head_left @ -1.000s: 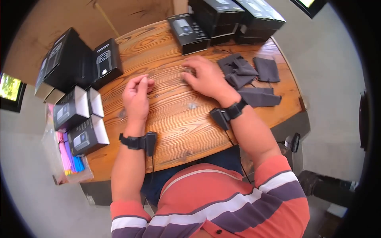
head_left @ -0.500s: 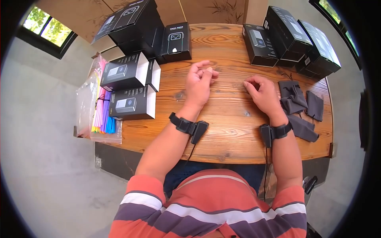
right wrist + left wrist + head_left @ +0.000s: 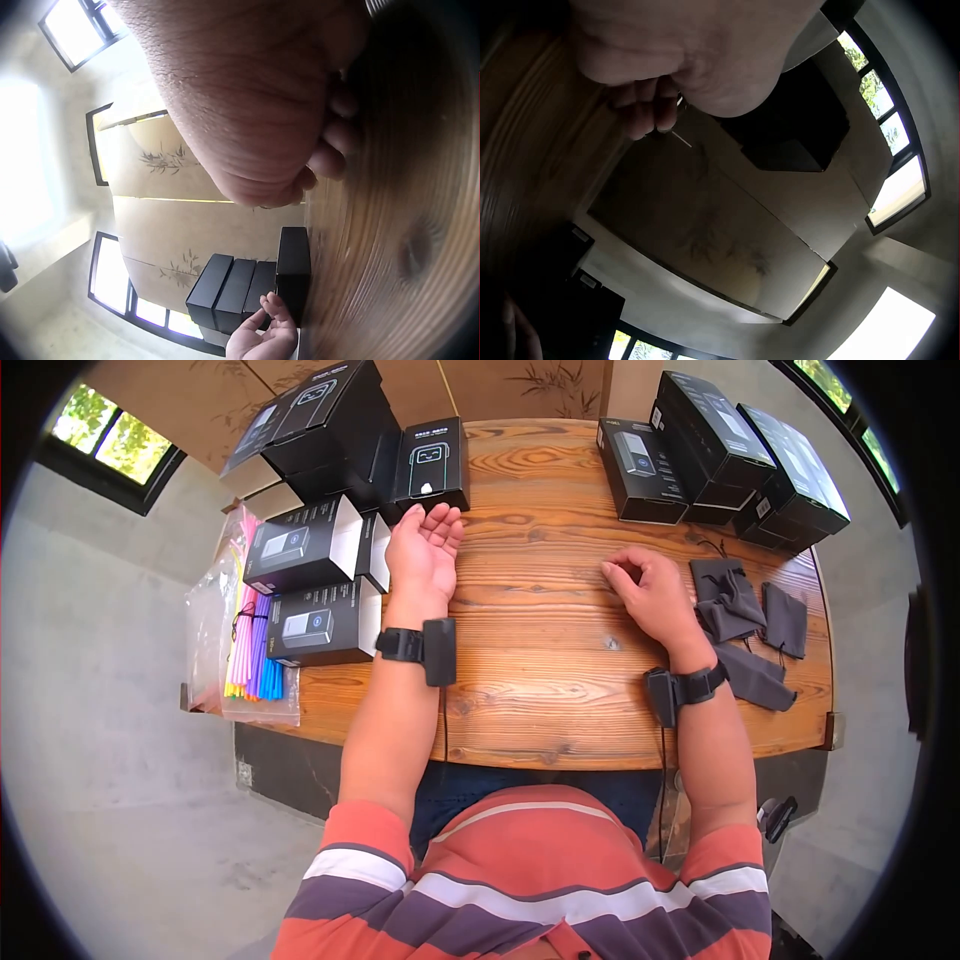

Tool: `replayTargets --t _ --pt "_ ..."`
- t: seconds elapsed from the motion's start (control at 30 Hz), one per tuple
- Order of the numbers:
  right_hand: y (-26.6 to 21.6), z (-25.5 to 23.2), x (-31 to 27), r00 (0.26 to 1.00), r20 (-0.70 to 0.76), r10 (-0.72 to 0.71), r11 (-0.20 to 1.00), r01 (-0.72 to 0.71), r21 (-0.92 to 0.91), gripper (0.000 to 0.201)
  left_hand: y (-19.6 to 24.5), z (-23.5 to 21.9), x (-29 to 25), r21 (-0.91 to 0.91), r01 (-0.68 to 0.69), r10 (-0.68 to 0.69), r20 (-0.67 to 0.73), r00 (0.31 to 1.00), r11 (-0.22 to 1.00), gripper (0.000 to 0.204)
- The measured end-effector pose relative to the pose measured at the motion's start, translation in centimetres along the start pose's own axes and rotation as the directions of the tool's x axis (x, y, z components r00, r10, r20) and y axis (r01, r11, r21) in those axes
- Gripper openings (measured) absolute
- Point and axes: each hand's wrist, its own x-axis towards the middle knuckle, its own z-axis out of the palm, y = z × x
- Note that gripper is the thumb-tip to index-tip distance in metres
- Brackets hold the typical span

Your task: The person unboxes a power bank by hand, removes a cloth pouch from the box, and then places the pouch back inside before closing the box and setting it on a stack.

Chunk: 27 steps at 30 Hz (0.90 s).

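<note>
My left hand [image 3: 425, 545] lies palm up on the wooden table [image 3: 540, 670], fingers relaxed and holding nothing. It sits right beside two open black boxes with white flaps [image 3: 300, 545] and just in front of an upright black box [image 3: 430, 460]. The right wrist view shows the left hand [image 3: 266, 334] open next to the black boxes [image 3: 247, 289]. My right hand [image 3: 645, 592] rests knuckles up on the table with its fingers [image 3: 330, 150] curled under the palm. Nothing shows inside it. Several grey cloth pouches [image 3: 740, 610] lie just right of it.
More black boxes are stacked at the back left [image 3: 310, 420] and back right [image 3: 750, 450], with one lying flat [image 3: 640, 470]. A clear plastic bag of coloured sticks [image 3: 250, 650] hangs at the table's left edge.
My left hand has moved left toward the open boxes and turned palm up, its fingers uncurling from a pinch. The right hand has stayed put with curled fingers.
</note>
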Motion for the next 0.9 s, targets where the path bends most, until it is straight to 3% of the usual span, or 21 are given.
replayTargets --t 0.1,0.27,0.33,0.37,0.43,0.47,0.5,0.57,0.6,0.63,0.7,0.83,0.9 --pt "-0.3 0.1 0.0 1.000 -0.003 -0.007 1.000 0.007 -0.007 0.023 0.8 -0.5 1.7 -0.047 0.078 -0.075 0.058 0.995 0.996 0.018" --pt "-0.6 -0.1 -0.1 1.000 -0.004 -0.006 0.999 0.006 -0.037 0.023 1.5 0.9 1.0 0.007 0.087 -0.088 0.103 0.991 0.996 0.018" --pt "-0.7 -0.2 -0.1 1.000 -0.007 0.005 1.000 -0.006 -0.023 0.024 1.4 1.7 -0.2 0.244 -0.012 -0.028 0.158 0.987 0.970 0.035" --pt "-0.7 -0.2 -0.1 1.000 -0.003 0.008 1.000 -0.008 -0.028 0.023 1.3 2.3 -0.5 0.246 -0.009 -0.032 0.161 0.986 0.969 0.035" --pt "-0.6 -0.2 -0.1 1.000 -0.002 0.014 0.999 -0.014 -0.031 0.023 1.0 3.1 -0.9 0.537 -0.150 0.144 0.053 0.988 0.830 0.059" --pt "-0.5 -0.1 -0.1 1.000 -0.003 0.001 0.999 -0.002 -0.047 0.023 1.3 2.9 -0.8 0.665 -0.185 0.140 0.121 0.983 0.723 0.079" --pt "-0.4 -0.1 -0.1 1.000 -0.005 -0.010 0.998 0.010 -0.063 0.022 1.5 2.8 -0.8 0.668 -0.186 0.137 0.127 0.982 0.721 0.079" --pt "-0.7 -0.2 -0.1 1.000 0.000 0.000 0.998 0.000 -0.064 0.022 2.0 3.2 -1.5 0.969 -0.195 0.023 0.193 0.981 0.150 0.090" --pt "-0.9 -0.3 -0.2 1.000 0.014 0.005 0.998 -0.004 -0.067 0.022 1.7 2.6 -0.5 0.972 -0.223 0.051 0.226 0.973 -0.070 0.101" --pt "-1.1 -0.4 -0.2 1.000 0.011 0.009 0.998 -0.008 -0.065 0.022 1.5 2.9 -0.4 0.972 -0.224 0.047 0.228 0.973 -0.073 0.101" --pt "-1.3 -0.4 -0.2 0.998 0.034 0.043 0.996 -0.041 -0.083 0.022 1.1 3.2 -0.3 0.864 -0.260 0.098 0.331 0.938 -0.431 0.100" --pt "-1.3 -0.5 -0.2 1.000 0.027 0.012 0.996 -0.010 -0.089 0.022 0.7 5.0 -0.3 0.820 -0.312 0.060 0.385 0.921 -0.481 0.100" --pt "-1.7 -0.7 -0.2 0.998 0.050 0.043 0.993 -0.038 -0.110 0.023 1.8 7.3 -2.1 0.879 -0.344 -0.153 0.310 0.938 -0.331 0.098"
